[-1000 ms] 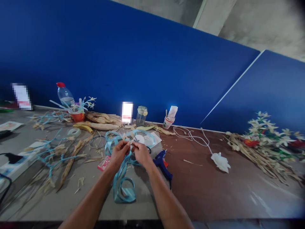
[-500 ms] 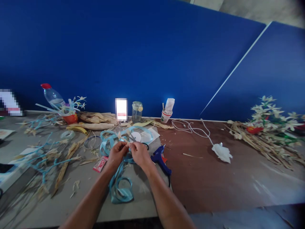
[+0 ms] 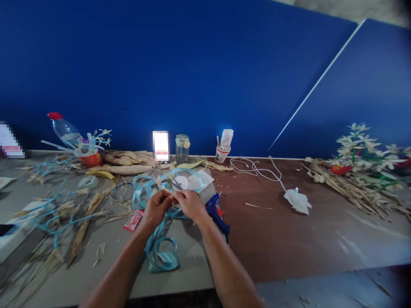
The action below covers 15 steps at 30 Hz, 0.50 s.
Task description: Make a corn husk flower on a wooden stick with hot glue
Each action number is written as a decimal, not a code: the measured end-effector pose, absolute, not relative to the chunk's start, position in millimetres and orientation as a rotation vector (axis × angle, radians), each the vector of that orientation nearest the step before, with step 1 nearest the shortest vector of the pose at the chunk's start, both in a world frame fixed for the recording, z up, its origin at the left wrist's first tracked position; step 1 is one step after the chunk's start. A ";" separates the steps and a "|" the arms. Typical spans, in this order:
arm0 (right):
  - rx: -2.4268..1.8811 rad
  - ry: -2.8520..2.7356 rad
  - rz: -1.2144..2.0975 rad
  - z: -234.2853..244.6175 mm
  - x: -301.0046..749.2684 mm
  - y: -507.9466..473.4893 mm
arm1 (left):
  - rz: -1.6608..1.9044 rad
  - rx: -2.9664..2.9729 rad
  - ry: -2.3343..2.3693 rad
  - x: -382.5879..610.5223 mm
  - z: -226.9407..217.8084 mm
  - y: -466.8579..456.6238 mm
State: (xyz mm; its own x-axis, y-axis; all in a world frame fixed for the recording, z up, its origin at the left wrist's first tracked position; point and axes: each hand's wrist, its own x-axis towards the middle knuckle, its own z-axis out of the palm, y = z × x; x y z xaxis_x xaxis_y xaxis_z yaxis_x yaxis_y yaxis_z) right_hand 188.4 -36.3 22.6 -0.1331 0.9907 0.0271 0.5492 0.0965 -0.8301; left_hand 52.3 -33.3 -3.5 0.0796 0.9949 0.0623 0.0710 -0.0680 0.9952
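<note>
My left hand and my right hand meet fingertip to fingertip above the table, both closed in a pinch on one small pale piece between them. A light blue ribbon trails from under my hands and coils on the grey tabletop toward me. More of the ribbon loops behind my hands round a white disc. A blue glue gun lies just right of my right wrist.
Dried husk stems wrapped in blue spread at the left. A red-capped bottle, orange cup, glass jar and paper cup line the blue wall. A white cable, crumpled white piece and a heap of husk flowers lie right.
My head has tilted, shifting the scene up and left. My hands stay pinched together on the small piece, with only slight finger movement.
</note>
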 end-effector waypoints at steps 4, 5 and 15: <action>-1.354 -1.525 1.297 20.4 191.8 -34.5 | 1.151 1.384 1.140 50.3 0.8 -35.7; -1.318 -1.464 1.384 20.8 192.5 -34.5 | 1.147 1.393 1.131 49.8 2.0 -36.3; -1.193 -1.181 1.842 31.1 199.3 -36.4 | 1.122 1.415 1.114 47.8 8.5 -38.1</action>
State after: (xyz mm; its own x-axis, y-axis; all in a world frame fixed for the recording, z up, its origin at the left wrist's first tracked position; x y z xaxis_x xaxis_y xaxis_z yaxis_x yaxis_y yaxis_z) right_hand 199.3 -36.4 31.1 -0.3845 0.8547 -0.3488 -0.0400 -0.3929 -0.9187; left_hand 47.8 -38.1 8.5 0.1536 0.9840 0.0901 0.0832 -0.1037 0.9911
